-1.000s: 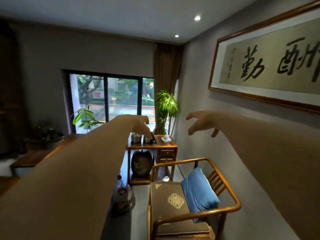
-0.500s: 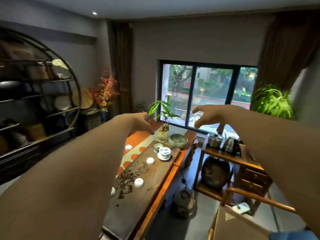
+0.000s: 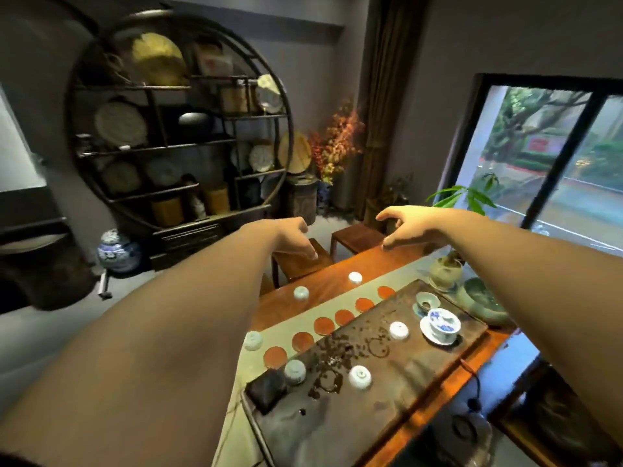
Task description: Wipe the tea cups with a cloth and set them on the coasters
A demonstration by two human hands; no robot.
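In the head view both arms stretch forward over a long wooden desk (image 3: 333,281). The left hand (image 3: 293,239) hangs palm down with fingers loosely curled, holding nothing; the right hand (image 3: 403,227) is spread with fingers apart, also holding nothing. Both hover above the far end of the desk, well apart from the cups.

A dark tea tray (image 3: 387,382) lies along the near side of the desk, with wet rings and scattered tea leaves on it. Two small white tea cups sit on the tray, one near its middle (image 3: 360,376) and one further along (image 3: 399,330). Another cup (image 3: 295,371) stands at the tray's left edge, just beside a dark folded cloth (image 3: 266,389). A fourth cup (image 3: 253,341) rests on the pale runner (image 3: 303,318), and two more stand on the bare wood beyond it (image 3: 301,293) (image 3: 355,278).

A row of round orange coasters (image 3: 323,325) runs along the runner, all uncovered. A blue-and-white lidded bowl (image 3: 443,325) sits on a saucer at the tray's far end. A round display shelf (image 3: 178,123) stands against the wall.
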